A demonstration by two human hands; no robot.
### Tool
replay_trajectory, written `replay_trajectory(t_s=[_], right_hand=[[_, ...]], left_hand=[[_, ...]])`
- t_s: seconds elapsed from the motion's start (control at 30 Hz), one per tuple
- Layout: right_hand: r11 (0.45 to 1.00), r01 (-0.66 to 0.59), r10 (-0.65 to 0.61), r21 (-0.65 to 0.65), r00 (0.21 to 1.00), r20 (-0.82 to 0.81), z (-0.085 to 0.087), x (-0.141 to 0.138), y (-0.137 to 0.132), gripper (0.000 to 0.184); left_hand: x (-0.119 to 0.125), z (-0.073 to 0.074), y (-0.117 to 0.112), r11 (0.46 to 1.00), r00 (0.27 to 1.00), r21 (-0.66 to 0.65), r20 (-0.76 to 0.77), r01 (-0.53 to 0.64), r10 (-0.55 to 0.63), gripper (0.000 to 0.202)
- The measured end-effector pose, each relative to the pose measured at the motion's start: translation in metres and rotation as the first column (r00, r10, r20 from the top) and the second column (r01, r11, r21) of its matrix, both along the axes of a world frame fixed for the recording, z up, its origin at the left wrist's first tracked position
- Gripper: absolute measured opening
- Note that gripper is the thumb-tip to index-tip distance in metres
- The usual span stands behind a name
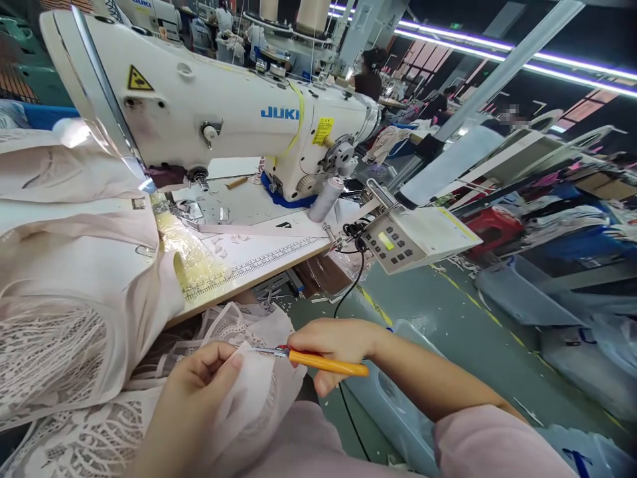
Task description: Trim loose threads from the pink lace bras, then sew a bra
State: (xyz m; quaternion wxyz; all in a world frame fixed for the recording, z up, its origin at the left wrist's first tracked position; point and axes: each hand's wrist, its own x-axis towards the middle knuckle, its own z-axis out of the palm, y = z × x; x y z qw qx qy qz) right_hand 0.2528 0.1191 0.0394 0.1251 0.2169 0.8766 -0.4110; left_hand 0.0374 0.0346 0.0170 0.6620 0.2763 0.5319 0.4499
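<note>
My left hand (199,385) pinches a piece of thin white fabric (253,392) between thumb and fingers, low in the view over my lap. My right hand (333,345) is closed round orange-handled thread snips (323,362), whose metal tip touches the fabric right beside my left thumb. Pale pink lace garment pieces (64,312) lie heaped on the left and hang off the table edge down to my lap.
A white JUKI sewing machine (223,113) stands on the table (263,255), which has a printed ruler along its front. A control panel box (398,242) hangs at the table's right end. A thread cone (326,199) stands beside the machine. Other workstations and people are behind.
</note>
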Motion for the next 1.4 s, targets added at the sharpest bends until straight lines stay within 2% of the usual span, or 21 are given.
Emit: replay_trajectory(t_s=[0.2, 0.37, 0.47, 0.73, 0.87, 0.93, 1.0, 1.1, 1.27, 1.4], right_hand=[[0.985, 0.039, -0.052, 0.166, 0.996, 0.074, 0.009, -0.004, -0.006, 0.055], [0.983, 0.081, -0.100, 0.162, 0.988, 0.114, 0.015, -0.007, -0.010, 0.055], [0.981, 0.121, -0.137, 0.154, 0.986, 0.098, 0.012, -0.005, -0.013, 0.052], [0.946, 0.308, -0.300, 0.098, 0.950, -0.087, -0.008, 0.003, -0.022, 0.045], [0.856, 0.506, -0.460, 0.108, 0.840, -0.288, -0.005, 0.001, -0.024, 0.050], [0.822, 0.565, -0.500, 0.078, 0.780, -0.377, -0.001, -0.005, -0.027, 0.051], [0.823, 0.567, -0.506, 0.028, 0.755, -0.417, 0.002, -0.013, -0.032, 0.048], [0.846, 0.533, -0.487, -0.016, 0.759, -0.433, 0.003, -0.026, -0.039, 0.043], [0.865, 0.494, -0.427, 0.090, 0.818, -0.385, 0.003, -0.039, -0.046, 0.037], [0.835, 0.525, -0.442, 0.163, 0.818, -0.367, 0.008, -0.041, -0.048, 0.037]], left_hand=[[0.001, 0.002, 0.001, 1.000, 0.999, -0.002, -0.047, 0.019, -0.019, 0.028], [-0.001, -0.002, 0.001, 0.999, 0.997, 0.002, -0.062, 0.037, -0.036, 0.030], [-0.001, -0.003, 0.000, 0.999, 0.998, 0.014, -0.050, 0.045, -0.044, 0.031], [0.000, 0.001, -0.002, 0.997, 0.995, 0.027, -0.076, 0.072, -0.070, 0.026], [-0.002, 0.000, -0.004, 0.993, 0.984, 0.082, -0.164, 0.082, -0.068, 0.027], [-0.004, -0.001, -0.006, 0.989, 0.970, 0.125, -0.236, 0.085, -0.053, 0.027], [-0.007, 0.000, -0.007, 0.981, 0.953, 0.158, -0.295, 0.116, -0.065, 0.026], [-0.010, 0.002, -0.010, 0.962, 0.927, 0.213, -0.365, 0.169, -0.082, 0.024], [-0.013, 0.005, -0.013, 0.948, 0.873, 0.214, -0.475, 0.237, -0.111, 0.024], [-0.011, 0.007, -0.016, 0.934, 0.796, 0.323, -0.600, 0.152, 0.078, 0.016]])
